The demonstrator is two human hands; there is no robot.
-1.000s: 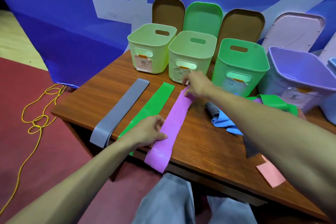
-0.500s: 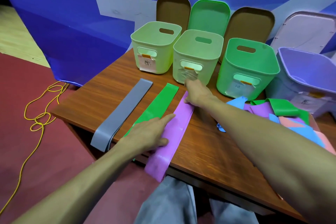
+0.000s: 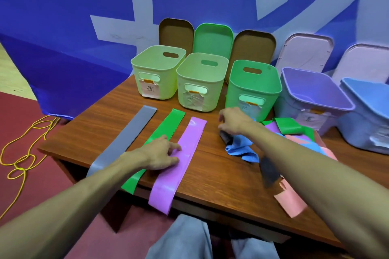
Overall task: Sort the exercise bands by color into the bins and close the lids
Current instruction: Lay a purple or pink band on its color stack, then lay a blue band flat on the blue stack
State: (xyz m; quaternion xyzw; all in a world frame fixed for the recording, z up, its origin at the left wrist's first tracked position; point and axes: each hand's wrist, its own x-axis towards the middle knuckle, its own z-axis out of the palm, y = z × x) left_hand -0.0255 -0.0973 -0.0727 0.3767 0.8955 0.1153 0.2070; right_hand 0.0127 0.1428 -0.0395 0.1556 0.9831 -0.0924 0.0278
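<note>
Three bands lie flat side by side on the wooden table [image 3: 221, 174], hanging over its near edge: a grey band [image 3: 130, 139], a green band [image 3: 168, 126] and a purple band [image 3: 187, 149]. My left hand [image 3: 160, 153] rests across the green band with its fingertips on the purple one. My right hand [image 3: 233, 122] hovers with loosely curled fingers over a tangled pile of bands, just above a dark grey band [image 3: 269, 171] and a blue band [image 3: 242, 149]. The pile also holds a green band [image 3: 288, 126] and a pink band [image 3: 290, 202].
Open bins stand in a row behind the bands: two pale green bins [image 3: 153, 71] [image 3: 202, 80], a green bin [image 3: 254, 86], a purple bin [image 3: 315, 94] and a blue bin [image 3: 368, 115]. Several lids [image 3: 212, 38] lean on the blue wall. A yellow cord [image 3: 21, 153] lies on the floor.
My right hand has left the far end of the purple band and moved right to the pile. My left hand stays on the laid-out bands, and the purple band now lies flat.
</note>
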